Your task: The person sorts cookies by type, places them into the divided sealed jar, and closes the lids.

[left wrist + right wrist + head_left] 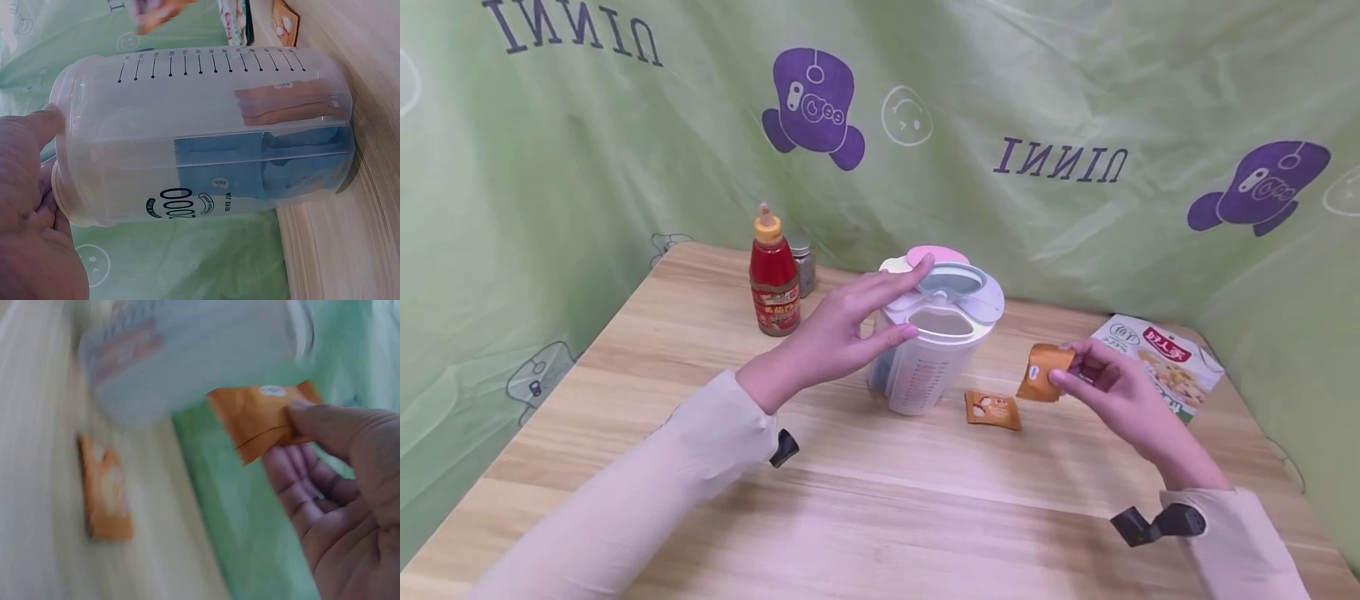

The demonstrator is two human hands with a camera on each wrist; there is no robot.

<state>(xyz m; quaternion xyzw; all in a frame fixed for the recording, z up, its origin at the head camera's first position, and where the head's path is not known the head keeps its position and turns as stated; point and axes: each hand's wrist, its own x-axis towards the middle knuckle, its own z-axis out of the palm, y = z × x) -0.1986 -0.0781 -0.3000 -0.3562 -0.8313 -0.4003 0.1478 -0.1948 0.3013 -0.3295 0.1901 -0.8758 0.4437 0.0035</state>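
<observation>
A clear storage canister (925, 367) with a measuring scale stands upright, its round lid (987, 298) divided into pastel sections. One opening (942, 322) at the lid's front is uncovered. My left hand (850, 325) rests on the lid's left side, fingers extended across it and thumb at the near rim. Through the wall in the left wrist view, blue packets (219, 165) and an orange packet (281, 103) show inside. My right hand (1120, 392) pinches an orange snack packet (1043, 372) between thumb and fingers, right of the canister. A second orange packet (992, 410) lies on the table below it.
A red sauce bottle (773, 279) with a yellow cap stands left of the canister, a small metal-lidded jar (804, 268) behind it. At the right lies a printed food package (1172, 362), partly behind my right hand. A green curtain (1075, 83) borders the wooden table (850, 517).
</observation>
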